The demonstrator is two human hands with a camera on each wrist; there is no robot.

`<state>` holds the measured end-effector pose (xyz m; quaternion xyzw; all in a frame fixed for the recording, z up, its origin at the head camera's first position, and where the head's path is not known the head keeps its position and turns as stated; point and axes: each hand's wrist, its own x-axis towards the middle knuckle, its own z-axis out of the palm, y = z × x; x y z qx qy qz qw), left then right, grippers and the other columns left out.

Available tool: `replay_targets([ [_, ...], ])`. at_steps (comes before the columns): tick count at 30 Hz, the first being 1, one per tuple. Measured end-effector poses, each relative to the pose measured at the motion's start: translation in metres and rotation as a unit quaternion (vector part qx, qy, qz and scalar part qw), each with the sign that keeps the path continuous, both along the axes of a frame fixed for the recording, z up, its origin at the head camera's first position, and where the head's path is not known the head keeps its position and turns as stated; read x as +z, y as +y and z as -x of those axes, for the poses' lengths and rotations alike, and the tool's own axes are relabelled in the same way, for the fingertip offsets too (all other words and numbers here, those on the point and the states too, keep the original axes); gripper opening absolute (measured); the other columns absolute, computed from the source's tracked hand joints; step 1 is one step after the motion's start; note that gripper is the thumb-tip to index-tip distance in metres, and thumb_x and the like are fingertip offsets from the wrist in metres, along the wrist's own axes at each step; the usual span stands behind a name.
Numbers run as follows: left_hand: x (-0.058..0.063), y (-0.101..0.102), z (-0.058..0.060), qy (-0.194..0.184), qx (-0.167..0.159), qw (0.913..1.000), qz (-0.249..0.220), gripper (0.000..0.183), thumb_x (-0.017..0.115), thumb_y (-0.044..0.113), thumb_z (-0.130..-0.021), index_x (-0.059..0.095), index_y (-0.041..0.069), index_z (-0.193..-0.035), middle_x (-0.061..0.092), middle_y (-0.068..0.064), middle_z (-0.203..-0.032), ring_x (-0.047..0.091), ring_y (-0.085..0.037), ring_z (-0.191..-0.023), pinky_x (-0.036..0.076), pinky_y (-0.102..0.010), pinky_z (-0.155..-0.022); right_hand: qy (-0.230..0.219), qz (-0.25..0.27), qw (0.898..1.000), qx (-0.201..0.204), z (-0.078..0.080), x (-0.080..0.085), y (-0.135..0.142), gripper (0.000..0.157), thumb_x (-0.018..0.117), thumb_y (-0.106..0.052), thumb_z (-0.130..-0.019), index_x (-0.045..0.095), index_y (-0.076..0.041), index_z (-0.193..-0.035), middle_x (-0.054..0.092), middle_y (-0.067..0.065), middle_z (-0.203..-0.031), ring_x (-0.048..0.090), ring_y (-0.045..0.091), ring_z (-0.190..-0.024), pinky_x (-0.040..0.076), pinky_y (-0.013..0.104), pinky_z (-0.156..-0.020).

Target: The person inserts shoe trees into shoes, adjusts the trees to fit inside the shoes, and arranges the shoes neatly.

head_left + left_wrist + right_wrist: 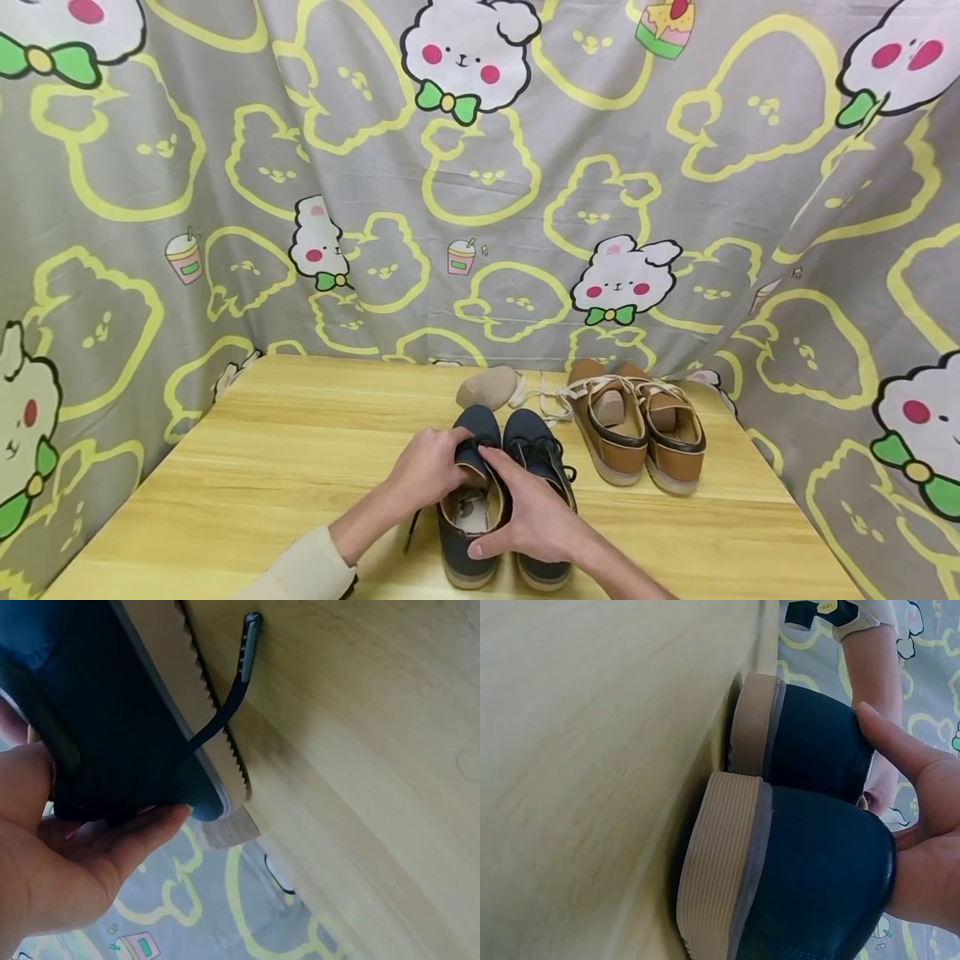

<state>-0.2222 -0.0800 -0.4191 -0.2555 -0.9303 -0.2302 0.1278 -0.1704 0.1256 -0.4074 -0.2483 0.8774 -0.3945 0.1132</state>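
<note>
A pair of navy lace-up shoes stands side by side on the wooden table, heels toward me. My left hand (426,467) grips the front of the left navy shoe (467,562) around its tongue. In the left wrist view, fingers lie along that shoe's toe, and a loose dark lace (229,709) hangs over the sole. My right hand (536,512) holds the same shoe's right side, thumb on the heel collar, fingers toward the laces. It partly covers the right navy shoe (543,575), whose heel (817,862) is nearest in the right wrist view.
Brown shoes (618,458) with white laces (551,396) stand to the right, farther back. A beige rounded piece (487,387) lies beyond the navy toes. A patterned grey curtain (480,200) closes off the wooden table (300,433) at the back and sides.
</note>
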Motion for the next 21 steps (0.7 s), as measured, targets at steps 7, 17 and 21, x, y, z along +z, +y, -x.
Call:
replay_targets([
  [7, 0.014, -0.005, -0.005, -0.061, -0.016, 0.9980, 0.004, 0.034, 0.082, 0.008, -0.080, 0.071, 0.004, -0.112, 0.074, -0.010, -0.092, 0.061, -0.011, -0.069, 0.047, -0.023, -0.058, -0.004, -0.001, 1.000, 0.001, 0.001, 0.001, -0.001, 0.112, 0.089, -0.051, -0.073, 0.028, -0.020, -0.162, 0.031, 0.004, -0.166, 0.036, 0.035, -0.149, 0.038, 0.062, -0.111],
  [17, 0.040, -0.013, -0.014, -0.134, -0.030, 0.9903, 0.020, 0.044, 0.079, 0.020, -0.087, 0.066, 0.004, -0.126, 0.073, -0.013, -0.108, 0.065, -0.016, -0.082, 0.052, -0.031, -0.070, -0.012, -0.001, 1.000, 0.001, 0.002, 0.001, -0.001, 0.111, 0.089, -0.049, -0.073, 0.028, -0.019, -0.161, 0.031, 0.006, -0.166, 0.036, 0.037, -0.149, 0.037, 0.064, -0.110],
  [21, 0.048, -0.016, -0.018, -0.143, -0.034, 0.9890, 0.014, 0.045, 0.078, 0.023, -0.089, 0.066, 0.003, -0.128, 0.072, -0.015, -0.117, 0.070, -0.026, -0.099, 0.056, -0.040, -0.081, -0.014, -0.002, 1.000, -0.001, 0.001, 0.001, -0.001, 0.111, 0.090, -0.048, -0.073, 0.028, -0.020, -0.161, 0.031, 0.008, -0.166, 0.036, 0.039, -0.148, 0.037, 0.065, -0.110],
])
